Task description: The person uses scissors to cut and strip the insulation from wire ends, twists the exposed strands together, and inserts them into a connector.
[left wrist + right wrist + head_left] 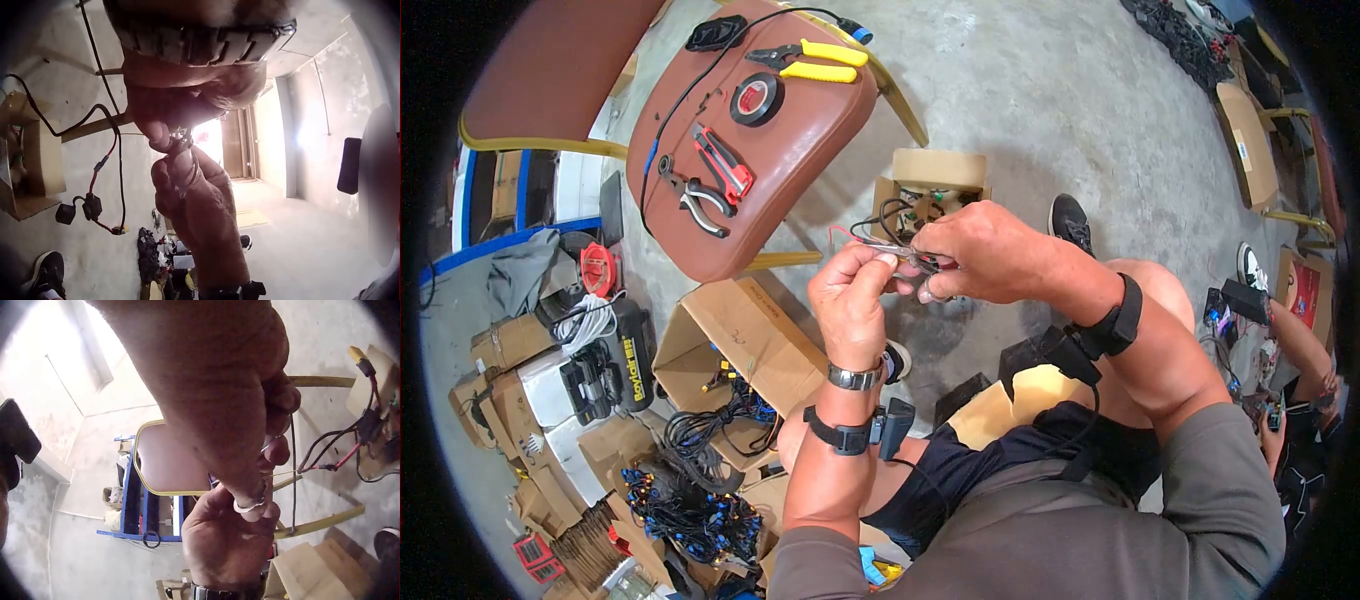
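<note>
My left hand [850, 300] pinches a thin wire [284, 472] between thumb and fingers, in front of my body. Close against it, my right hand [990, 255] grips a small silvery hand tool [892, 248] with a looped handle [249, 506]; its slim metal end lies at the left fingertips. The fingers hide much of the tool, and I cannot tell its exact kind. From the hands hangs a black-and-red cable [117, 153] with an inline black fuse holder [92, 206] and a yellow connector [357, 354].
A brown chair seat [800, 140] carries yellow-handled wire strippers [820, 60], black tape [757, 99], a red utility knife [723, 165] and pliers [705, 208]. An open cardboard box [940, 168] stands beyond the hands. Another box [740, 325] with cables is at left. Another person's arm [1300, 345] shows at right.
</note>
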The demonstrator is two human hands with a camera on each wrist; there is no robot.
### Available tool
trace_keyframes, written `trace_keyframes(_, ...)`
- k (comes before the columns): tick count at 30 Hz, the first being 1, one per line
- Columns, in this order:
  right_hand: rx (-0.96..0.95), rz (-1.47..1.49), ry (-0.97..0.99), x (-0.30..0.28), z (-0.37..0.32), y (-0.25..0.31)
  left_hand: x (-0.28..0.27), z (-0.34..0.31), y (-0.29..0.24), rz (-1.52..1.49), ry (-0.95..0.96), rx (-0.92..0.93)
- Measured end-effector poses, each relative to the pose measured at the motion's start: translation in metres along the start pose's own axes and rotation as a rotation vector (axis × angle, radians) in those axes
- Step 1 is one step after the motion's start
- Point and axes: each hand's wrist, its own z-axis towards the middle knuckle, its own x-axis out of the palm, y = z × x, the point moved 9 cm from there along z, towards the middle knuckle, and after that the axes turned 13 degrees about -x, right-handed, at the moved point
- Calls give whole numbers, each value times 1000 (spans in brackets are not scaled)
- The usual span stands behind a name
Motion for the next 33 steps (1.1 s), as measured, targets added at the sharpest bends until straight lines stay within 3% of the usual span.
trace_keyframes(8,27,41,-12,-1,3,-4,5,0,-1,62,31,1)
trace_keyframes(15,292,190,-33,-20,-3,-22,2,3,-4,-144,133,-57)
trace_keyframes(24,162,244,-5,-7,0,-13,0,5,-4,-167,121,-12)
trace_keyframes(33,175,341,13,-6,0,-8,-1,3,-6,-85,77,6)
